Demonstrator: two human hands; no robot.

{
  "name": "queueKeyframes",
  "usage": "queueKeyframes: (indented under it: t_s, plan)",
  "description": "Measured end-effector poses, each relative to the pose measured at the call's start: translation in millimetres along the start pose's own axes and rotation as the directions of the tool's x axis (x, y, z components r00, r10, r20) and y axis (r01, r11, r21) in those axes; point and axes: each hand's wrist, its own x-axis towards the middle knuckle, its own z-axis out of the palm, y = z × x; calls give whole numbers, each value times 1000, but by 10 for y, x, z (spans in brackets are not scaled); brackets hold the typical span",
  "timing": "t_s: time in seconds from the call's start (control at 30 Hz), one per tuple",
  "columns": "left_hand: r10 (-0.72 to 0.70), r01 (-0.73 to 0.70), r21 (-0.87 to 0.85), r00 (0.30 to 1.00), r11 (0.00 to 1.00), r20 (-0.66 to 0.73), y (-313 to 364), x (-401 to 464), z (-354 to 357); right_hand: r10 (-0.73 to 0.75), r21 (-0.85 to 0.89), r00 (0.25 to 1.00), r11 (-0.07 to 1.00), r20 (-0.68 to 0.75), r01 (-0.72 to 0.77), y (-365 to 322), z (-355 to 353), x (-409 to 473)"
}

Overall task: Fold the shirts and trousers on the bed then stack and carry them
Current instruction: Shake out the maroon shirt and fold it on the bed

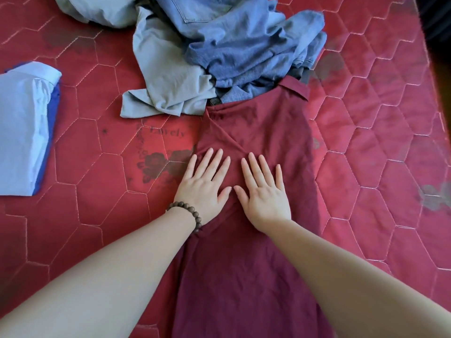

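A dark red collared shirt (256, 264) lies lengthwise on the red quilted mattress (97, 191), its sides folded in and its collar at the far end. My left hand (205, 184), with a bead bracelet at the wrist, lies flat on the shirt's left half with fingers straight. My right hand (264, 189) presses flat beside it, thumbs almost touching. Beyond the collar sits an unfolded heap with a grey garment (166, 76) and blue denim trousers (244, 45).
A folded stack of a light blue shirt (24, 128) over a darker blue garment rests at the left edge. Bare mattress shows on the right, ending at the bed's right edge (436, 93).
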Motion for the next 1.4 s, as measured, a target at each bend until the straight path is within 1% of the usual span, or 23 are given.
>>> queueKeyframes:
  t_s: [0.07,0.13,0.23,0.43,0.53,0.67,0.8,0.9,1.0,1.07,1.13,1.17,1.23,1.27,1.33,1.4]
  plan:
    - [26,-26,5,999,1000,20,43,-163,-13,30,14,1000,999,-9,-30,73,6,-163]
    - [86,-87,23,995,996,46,118,-370,-16,38,20,999,999,-8,-38,141,32,-416]
    - [145,-149,45,987,988,76,266,-695,5,42,0,999,999,19,-42,175,86,-880]
    - [213,-214,-3,970,977,119,577,-1346,119,68,8,995,998,73,-69,70,166,-1739]
    - [223,-221,-31,966,975,129,709,-1688,227,54,1,995,999,84,-55,24,243,-2075]
    - [206,-202,-47,974,978,93,770,-2026,338,81,-11,994,997,70,-80,4,352,-2417]
    - [179,-179,-14,978,984,105,747,-2260,311,157,-1,985,988,73,-157,13,358,-2675]
    - [134,-135,1,983,991,124,739,-2510,268,190,12,976,981,111,-192,43,325,-2961]
    - [-25,29,-28,987,999,162,752,-2808,220,232,57,961,968,150,-242,73,273,-3239]
    - [-141,165,-102,968,981,207,789,-2969,185,324,112,934,933,154,-342,62,241,-3346]
    - [-219,270,-245,951,931,217,856,-3066,131,415,173,896,882,158,-439,31,204,-3389]
    - [-256,310,-330,946,891,199,898,-3091,100,438,210,887,862,149,-461,8,183,-3391]
    - [-342,371,-498,927,784,153,979,-3105,44,475,321,874,817,99,-480,-54,130,-3367]
    - [-391,399,-574,909,715,145,1013,-3095,23,515,386,855,776,69,-499,-88,100,-3340]
    - [-493,471,-674,851,569,179,1072,-3042,-22,623,461,781,678,54,-572,-144,47,-3254]
    - [-579,542,-713,782,446,232,1105,-2996,-36,715,456,691,582,109,-674,-158,21,-3171]
